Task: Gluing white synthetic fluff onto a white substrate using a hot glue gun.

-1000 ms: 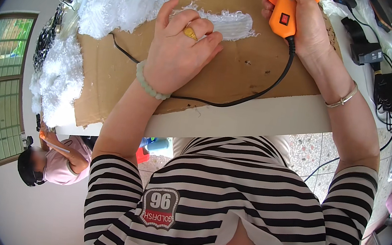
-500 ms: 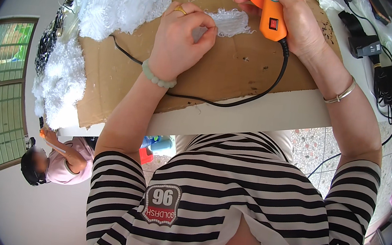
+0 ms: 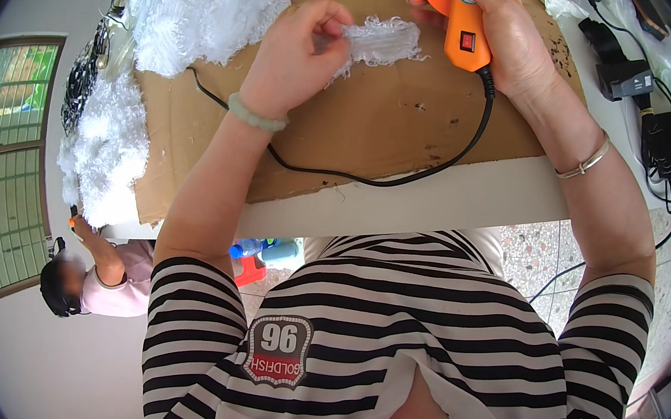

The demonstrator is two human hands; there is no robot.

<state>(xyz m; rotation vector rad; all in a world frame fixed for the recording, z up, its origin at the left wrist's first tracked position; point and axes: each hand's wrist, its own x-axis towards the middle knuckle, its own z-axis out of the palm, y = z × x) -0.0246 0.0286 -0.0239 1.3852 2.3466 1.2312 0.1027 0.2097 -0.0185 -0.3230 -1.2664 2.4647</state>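
I have the left hand [image 3: 299, 60] pinching one end of a small white fluffy strip [image 3: 381, 39], its fingers closed on it and holding it just above the brown cardboard sheet [image 3: 378, 123] that covers the surface. My right hand [image 3: 503, 42] is clenched around the orange glue gun [image 3: 465, 27], with the nozzle end aimed toward the free end of the strip. To do this step well, I judge the strip should be kept taut and low over the cardboard, the pinching fingers kept clear of the nozzle, and the gun's black cord [image 3: 405, 176] left slack so it does not drag the gun off line; the cord loops across the cardboard near the edge of the surface. A big heap of white fluff [image 3: 193, 7] lies just to the left of the held strip. The gun's tip is cut off by the top edge of the view, so I cannot tell whether glue is coming out or whether it touches the strip. The trigger finger is hidden too.
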